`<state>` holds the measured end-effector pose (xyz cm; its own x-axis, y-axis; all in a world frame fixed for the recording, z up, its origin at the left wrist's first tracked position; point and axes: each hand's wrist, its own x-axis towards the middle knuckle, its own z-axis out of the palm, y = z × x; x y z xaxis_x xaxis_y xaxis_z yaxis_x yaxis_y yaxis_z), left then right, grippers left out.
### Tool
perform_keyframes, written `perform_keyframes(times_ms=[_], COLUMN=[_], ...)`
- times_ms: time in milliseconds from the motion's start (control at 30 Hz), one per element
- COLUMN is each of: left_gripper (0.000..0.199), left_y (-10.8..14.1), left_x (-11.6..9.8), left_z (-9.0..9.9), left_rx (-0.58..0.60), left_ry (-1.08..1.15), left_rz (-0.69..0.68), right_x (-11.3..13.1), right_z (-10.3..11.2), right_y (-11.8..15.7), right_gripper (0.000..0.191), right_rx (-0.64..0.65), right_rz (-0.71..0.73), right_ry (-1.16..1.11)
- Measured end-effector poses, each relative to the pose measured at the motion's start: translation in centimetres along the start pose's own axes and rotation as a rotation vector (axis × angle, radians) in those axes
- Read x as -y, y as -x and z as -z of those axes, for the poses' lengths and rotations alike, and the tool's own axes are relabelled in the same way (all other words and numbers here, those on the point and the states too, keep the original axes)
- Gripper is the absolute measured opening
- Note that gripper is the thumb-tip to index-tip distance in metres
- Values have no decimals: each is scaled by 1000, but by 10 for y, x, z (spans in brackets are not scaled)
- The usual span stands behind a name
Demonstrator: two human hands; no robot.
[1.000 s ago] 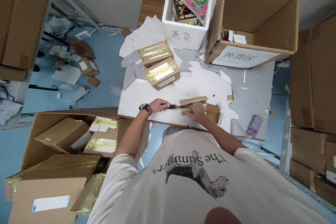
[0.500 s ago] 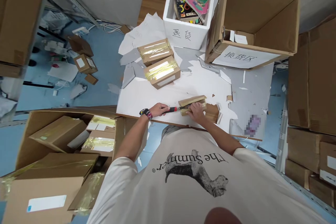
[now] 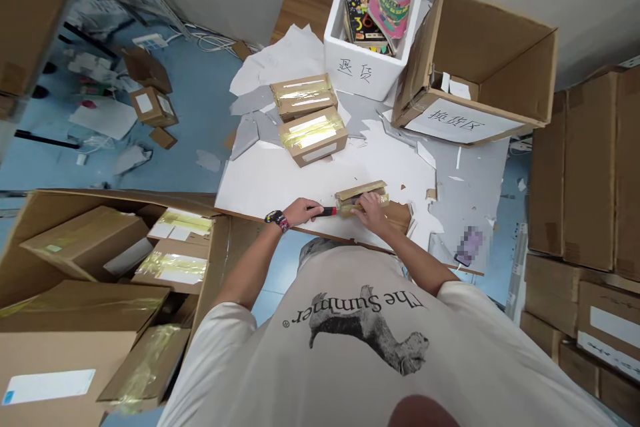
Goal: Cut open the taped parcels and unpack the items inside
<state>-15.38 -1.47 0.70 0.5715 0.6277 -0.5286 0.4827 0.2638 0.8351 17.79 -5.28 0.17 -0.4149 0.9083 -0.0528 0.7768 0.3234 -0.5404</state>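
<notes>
My left hand [image 3: 302, 212], with a dark watch and a patterned band at the wrist, is closed around a black and red cutter [image 3: 327, 211]. The cutter's front end meets the left side of a small taped cardboard box [image 3: 361, 191]; its blade cannot be made out. On that box, near the front edge of the table, my right hand [image 3: 371, 212] grips with bent fingers. One long flap of the box stands up at the back. Under my right forearm lies a flat brown cardboard piece [image 3: 399, 217].
Two taped boxes [image 3: 314, 136] sit behind my hands on the white table [image 3: 260, 177]. Further back are a white foam box [image 3: 364, 73] with books and a large open carton [image 3: 465, 125]. A phone [image 3: 469, 245] lies right; a big carton [image 3: 220, 260] of parcels stands left.
The whole view has shifted and tilted slightly. My left hand and the cutter have stayed close against the small box, and my right hand keeps its grip on it.
</notes>
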Motion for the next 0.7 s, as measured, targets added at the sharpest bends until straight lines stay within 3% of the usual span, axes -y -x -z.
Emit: perform_keyframes(times_ms=[100, 233, 333, 433, 600, 700], left_gripper=[62, 67, 61, 49, 46, 49], left_y=[9, 29, 45, 51, 45, 43], left_x=[6, 16, 16, 7, 0, 2], left_z=[-25, -44, -50, -61, -86, -98], left_rx=[7, -196, -405, -543, -609, -659], left_ry=[143, 183, 34, -166, -369, -408], left_rz=[48, 74, 39, -23, -7, 50], right_x=[0, 2, 5, 8, 11, 12], right_z=[6, 17, 19, 11, 1, 4], right_y=[2, 4, -1, -9, -12, -10], right_gripper=[20, 26, 34, 44, 77, 87], right_rx=[-45, -63, -72, -90, -43, -31], right_rz=[-24, -8, -21, -21, -32, -45], right_ry=[23, -4, -39, -46, -6, 10])
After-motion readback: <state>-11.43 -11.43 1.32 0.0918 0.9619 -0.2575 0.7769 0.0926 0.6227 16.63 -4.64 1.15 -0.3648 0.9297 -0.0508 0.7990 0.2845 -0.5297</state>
